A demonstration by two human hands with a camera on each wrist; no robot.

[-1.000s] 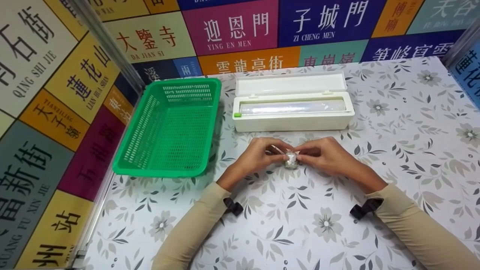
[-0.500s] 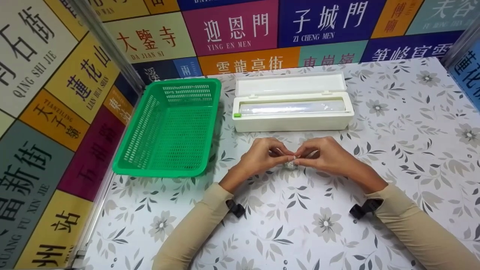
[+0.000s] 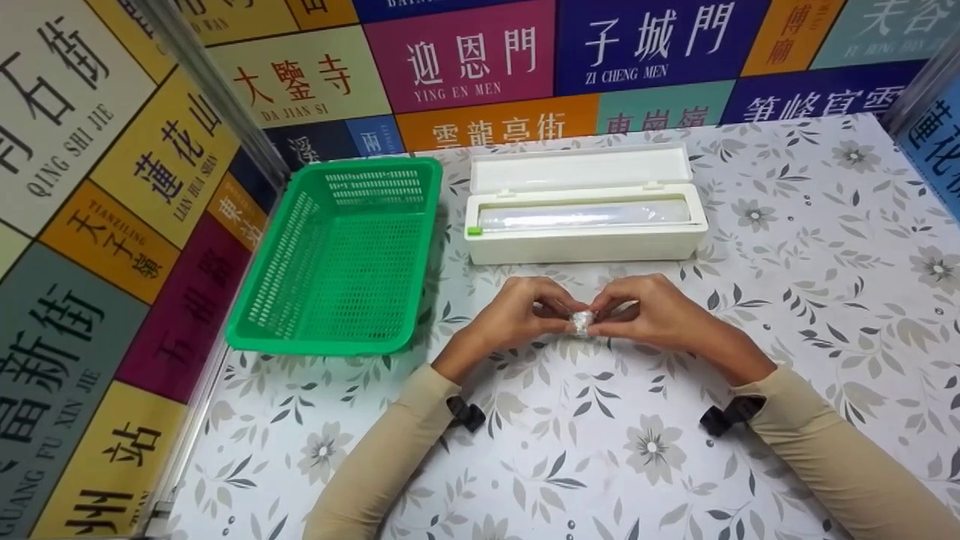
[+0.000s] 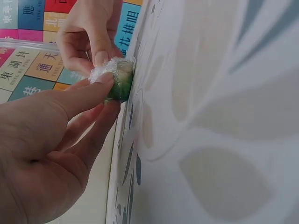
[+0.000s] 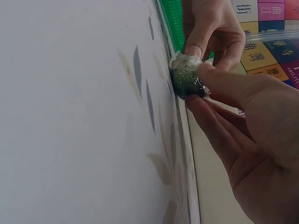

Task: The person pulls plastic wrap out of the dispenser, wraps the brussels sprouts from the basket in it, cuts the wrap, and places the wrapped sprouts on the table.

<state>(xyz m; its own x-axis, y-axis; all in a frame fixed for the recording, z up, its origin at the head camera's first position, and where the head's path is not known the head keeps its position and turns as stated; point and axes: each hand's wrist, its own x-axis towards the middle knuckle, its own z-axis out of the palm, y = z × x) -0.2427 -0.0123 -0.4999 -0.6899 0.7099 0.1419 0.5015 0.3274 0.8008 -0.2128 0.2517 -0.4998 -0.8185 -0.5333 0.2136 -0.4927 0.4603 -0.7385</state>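
Note:
A small, rounded green piece wrapped in clear cling film point(image 3: 582, 323) stands on the table between both hands. Its dark green side and a paler patch show through the crinkled film in the left wrist view point(image 4: 122, 83); whether it is fruit or vegetable I cannot tell. The left hand point(image 3: 517, 309) pinches it from the left with thumb and fingers. From the other side the right hand point(image 3: 654, 311) pinches it too, thumb on the gathered film point(image 5: 188, 61). The fingertips of both hands nearly meet behind its top.
Behind the hands lies a white cling film dispenser point(image 3: 589, 246), lid raised, with a roll of film point(image 3: 585, 215) inside. To the left stands a green plastic basket point(image 3: 330, 346). Printed panels point(image 3: 472, 67) border the flower-patterned table point(image 3: 600, 465) at the back and left.
Half a second ago the thumbs met in front of the wrapped piece and covered its top. Now they have parted to its sides and the film-covered top shows. Basket and dispenser are unmoved.

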